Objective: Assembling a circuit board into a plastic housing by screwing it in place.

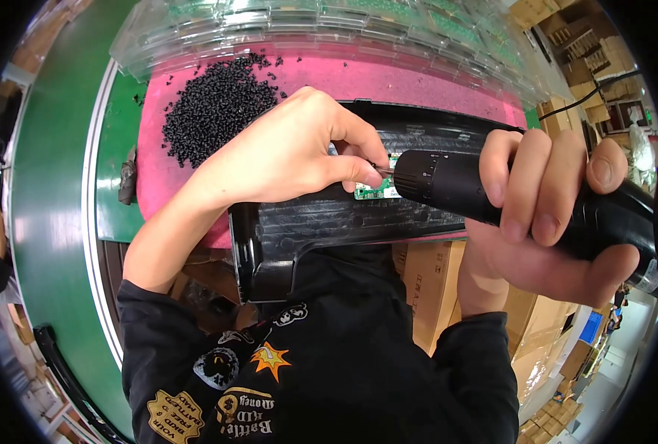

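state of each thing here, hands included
screwdriver: gripped, pointing left
right hand: wrapped around screwdriver
left hand: curled at screwdriver's tip, grip unclear
circuit board: partly hidden
black shell: hollow side up
small black parts: loose, heaped
pink mat: partly covered
clear trays: stacked

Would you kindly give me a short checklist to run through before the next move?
1. Screwdriver held: ok, the right hand grips it.
2. Left hand clear of the screwdriver's tip: not ok, thumb and fingertips are right at it.
3. Circuit board inside the black shell: ok, though partly covered.
4. Shell wholly over the pink mat: not ok, its near left part extends past the mat's edge.
5. Small black parts nearby: ok, piled beyond the left forearm.
6. Part seated on the tip: cannot tell, fingers hide it.
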### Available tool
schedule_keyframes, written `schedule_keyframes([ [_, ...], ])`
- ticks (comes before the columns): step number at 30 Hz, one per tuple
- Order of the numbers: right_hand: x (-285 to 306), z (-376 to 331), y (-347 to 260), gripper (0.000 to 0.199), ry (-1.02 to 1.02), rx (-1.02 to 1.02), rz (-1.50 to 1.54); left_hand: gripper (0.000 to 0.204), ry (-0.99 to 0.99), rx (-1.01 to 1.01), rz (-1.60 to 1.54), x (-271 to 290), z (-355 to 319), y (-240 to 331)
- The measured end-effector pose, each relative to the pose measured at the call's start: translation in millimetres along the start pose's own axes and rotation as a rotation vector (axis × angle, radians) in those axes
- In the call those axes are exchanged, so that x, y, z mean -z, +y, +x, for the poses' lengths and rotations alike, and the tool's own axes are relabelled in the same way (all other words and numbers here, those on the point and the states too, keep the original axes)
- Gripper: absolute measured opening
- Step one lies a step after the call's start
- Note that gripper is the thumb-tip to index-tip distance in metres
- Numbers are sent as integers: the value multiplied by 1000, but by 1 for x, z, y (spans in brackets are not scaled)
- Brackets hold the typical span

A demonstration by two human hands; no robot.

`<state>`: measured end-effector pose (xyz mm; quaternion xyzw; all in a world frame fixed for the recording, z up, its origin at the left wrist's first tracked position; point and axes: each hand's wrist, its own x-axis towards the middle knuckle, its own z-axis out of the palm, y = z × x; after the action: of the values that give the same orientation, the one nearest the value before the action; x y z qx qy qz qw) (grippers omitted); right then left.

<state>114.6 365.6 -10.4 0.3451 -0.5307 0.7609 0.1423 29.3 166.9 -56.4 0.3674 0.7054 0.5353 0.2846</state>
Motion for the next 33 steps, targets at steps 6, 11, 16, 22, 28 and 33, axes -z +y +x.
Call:
schedule_keyframes([
  [6,0,-8,-1,54,55,62,26,14,-20,-81,118,3,1,-3],
  [11,-3,-8,-1,54,65,103,37,12,-28,-32,32,3,2,1],
  [16,-1,-8,-2,54,53,124,18,13,-29,0,-105,2,0,0],
  [22,-1,-11,-2,55,53,127,11,12,-78,-2,-113,1,1,1],
  [28,-3,-14,1,56,26,135,-29,13,-98,-98,5,1,2,-5],
  [33,6,-18,13,55,-37,51,-17,19,63,-110,200,0,6,-9],
])
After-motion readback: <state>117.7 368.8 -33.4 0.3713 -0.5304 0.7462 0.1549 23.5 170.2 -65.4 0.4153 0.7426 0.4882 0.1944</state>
